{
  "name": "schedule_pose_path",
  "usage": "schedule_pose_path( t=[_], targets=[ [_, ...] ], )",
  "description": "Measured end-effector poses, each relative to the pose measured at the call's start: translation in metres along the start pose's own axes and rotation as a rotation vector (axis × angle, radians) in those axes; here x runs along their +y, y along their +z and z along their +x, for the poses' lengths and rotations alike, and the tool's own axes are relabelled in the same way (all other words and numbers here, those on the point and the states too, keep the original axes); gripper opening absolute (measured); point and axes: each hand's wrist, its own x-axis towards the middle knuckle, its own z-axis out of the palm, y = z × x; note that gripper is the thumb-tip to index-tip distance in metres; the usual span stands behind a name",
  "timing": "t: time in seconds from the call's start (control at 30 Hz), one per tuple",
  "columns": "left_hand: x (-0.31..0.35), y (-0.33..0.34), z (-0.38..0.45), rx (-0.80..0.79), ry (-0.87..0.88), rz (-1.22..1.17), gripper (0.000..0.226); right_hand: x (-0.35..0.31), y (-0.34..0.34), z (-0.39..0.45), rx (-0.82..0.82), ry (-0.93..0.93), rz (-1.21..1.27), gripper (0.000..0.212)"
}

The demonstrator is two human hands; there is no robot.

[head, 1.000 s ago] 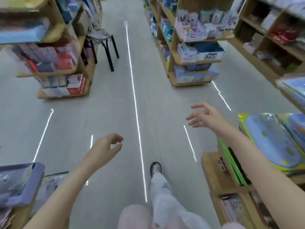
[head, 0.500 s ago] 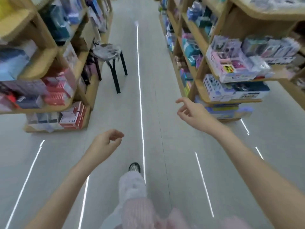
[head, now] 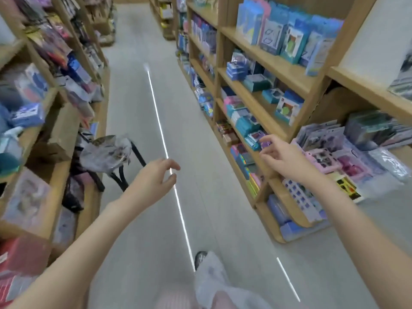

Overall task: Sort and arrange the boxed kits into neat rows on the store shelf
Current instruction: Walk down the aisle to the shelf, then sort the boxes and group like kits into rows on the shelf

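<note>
My two hands, left [head: 153, 179] and right [head: 282, 158], hold nothing, fingers loosely spread; glossy rectangular kits [head: 289, 39] crowd the wooden shelf [head: 274, 63].

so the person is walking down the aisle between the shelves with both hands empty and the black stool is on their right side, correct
Not quite. The head view shows the black stool on the person's left side, by the left-hand shelves, not on the right. The rest holds: the left hand and the right hand both hold nothing, and the aisle floor runs ahead between the shelves.
</note>
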Motion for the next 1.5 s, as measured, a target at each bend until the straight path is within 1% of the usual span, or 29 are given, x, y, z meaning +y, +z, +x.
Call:
schedule_pose_path(
  t=[0.1,0.17,0.3,0.37,0.47,0.57,0.67,0.73,0.87,0.97,1.0,1.07,1.13,1.2,1.27,1.33,1.4,1.5],
  targets=[
    [-0.039,-0.020,0.097,-0.056,0.059,0.107,0.020,-0.009,-0.006,0.111,0.026,0.000,-0.011,0.037],
    [-0.062,-0.044,0.154,-0.050,0.069,0.146,0.020,-0.024,-0.013,0.175,0.030,-0.008,-0.026,0.038],
    [-0.108,-0.080,0.268,0.008,-0.014,0.101,0.020,-0.042,-0.029,0.312,0.078,-0.062,-0.073,0.037],
    [-0.133,-0.085,0.332,0.031,-0.020,0.061,0.020,-0.040,-0.033,0.378,0.144,-0.073,-0.127,0.038],
    [-0.164,-0.092,0.437,0.056,0.033,0.022,0.021,-0.028,-0.041,0.467,0.258,0.038,-0.201,0.040],
    [-0.181,-0.098,0.547,0.042,0.144,0.004,0.022,-0.014,-0.054,0.533,0.359,0.173,-0.199,0.040],
    [-0.174,-0.089,0.644,-0.013,0.208,-0.055,0.027,-0.001,-0.074,0.578,0.418,0.287,-0.186,0.041],
    [-0.165,-0.074,0.703,-0.078,0.291,-0.078,0.031,0.010,-0.089,0.602,0.454,0.332,-0.169,0.046],
    [-0.142,-0.036,0.814,-0.135,0.448,-0.022,0.038,0.040,-0.122,0.657,0.524,0.353,-0.203,0.056],
    [-0.129,-0.011,0.885,-0.185,0.482,0.047,0.036,0.055,-0.145,0.705,0.576,0.319,-0.210,0.062],
    [-0.125,-0.005,0.907,-0.199,0.502,0.066,0.037,0.060,-0.153,0.723,0.605,0.306,-0.231,0.064],
    [-0.119,0.002,0.949,-0.185,0.565,0.054,0.037,0.071,-0.168,0.761,0.653,0.299,-0.354,0.070],
    [-0.112,0.002,0.991,-0.160,0.610,-0.005,0.037,0.081,-0.181,0.796,0.660,0.377,-0.511,0.074],
    [-0.103,0.001,1.032,-0.144,0.636,-0.048,0.039,0.088,-0.187,0.822,0.668,0.448,-0.603,0.074],
    [-0.091,0.003,1.068,-0.143,0.678,-0.106,0.043,0.095,-0.186,0.832,0.675,0.389,-0.631,0.071],
    [-0.080,0.008,1.101,-0.159,0.717,-0.196,0.049,0.096,-0.183,0.828,0.662,0.325,-0.557,0.067],
    [-0.069,0.013,1.129,-0.195,0.749,-0.302,0.058,0.090,-0.185,0.822,0.648,0.346,-0.467,0.064],
    [-0.054,0.021,1.163,-0.277,0.820,-0.411,0.070,0.075,-0.188,0.829,0.627,0.404,-0.454,0.056]
  ],
)
